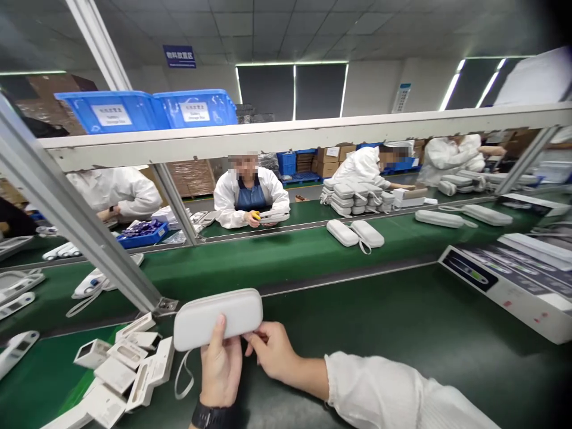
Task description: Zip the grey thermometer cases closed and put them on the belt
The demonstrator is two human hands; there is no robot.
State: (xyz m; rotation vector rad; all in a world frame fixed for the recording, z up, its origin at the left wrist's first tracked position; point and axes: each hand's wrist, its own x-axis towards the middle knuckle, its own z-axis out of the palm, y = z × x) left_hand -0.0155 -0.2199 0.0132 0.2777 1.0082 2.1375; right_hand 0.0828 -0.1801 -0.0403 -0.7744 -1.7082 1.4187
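Observation:
I hold a light grey oblong zip case over the green work surface, near its front. My left hand grips the case from below, thumb pressed on its front face; a black watch sits on that wrist. My right hand pinches the case's lower right edge, its arm in a white sleeve. A grey wrist strap dangles from the case's left end. Just left of my hands lies a pile of white plastic inserts.
A slanted metal post is bolted down left of the case. White printed boxes are stacked at right. Two grey cases lie on the conveyor belt. White thermometer-like devices lie at left. Several people in white coats work opposite.

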